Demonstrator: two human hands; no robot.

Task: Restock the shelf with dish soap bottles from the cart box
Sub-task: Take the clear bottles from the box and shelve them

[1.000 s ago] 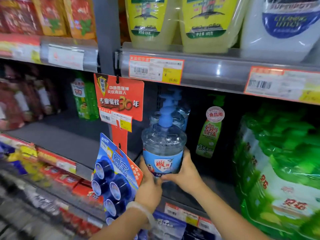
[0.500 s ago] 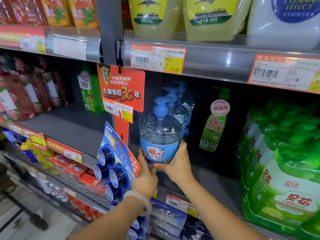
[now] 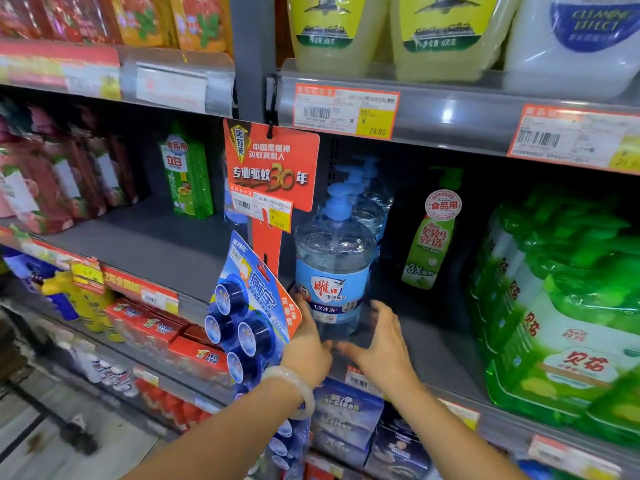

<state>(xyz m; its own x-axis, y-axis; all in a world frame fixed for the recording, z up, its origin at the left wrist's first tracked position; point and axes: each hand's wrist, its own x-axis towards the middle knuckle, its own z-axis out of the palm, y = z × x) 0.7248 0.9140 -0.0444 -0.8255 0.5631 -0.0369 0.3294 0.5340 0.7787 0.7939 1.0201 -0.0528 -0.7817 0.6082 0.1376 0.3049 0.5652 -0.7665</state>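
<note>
A clear dish soap bottle [image 3: 334, 258] with a blue pump and blue label stands upright on the dark shelf [image 3: 433, 344], at the front of a row of like bottles [image 3: 372, 206]. My left hand [image 3: 306, 341], with a pale bangle on the wrist, is wrapped around the bottle's lower left side with its thumb at the base. To the right of the base my right hand [image 3: 381, 344] has its fingers spread, just off the bottle. The cart box is out of sight.
A blue hanging pack of toilet blocks [image 3: 242, 313] and an orange hanging sign [image 3: 273, 168] crowd the bottle's left. A green pump bottle [image 3: 429, 244] stands to the right, then bulky green refill packs [image 3: 554, 306]. The upper shelf rail [image 3: 450, 116] is overhead.
The bottle has gone from lifted to standing on the shelf in front of the row. My right hand has come off it and spread its fingers; my left hand stays on it.
</note>
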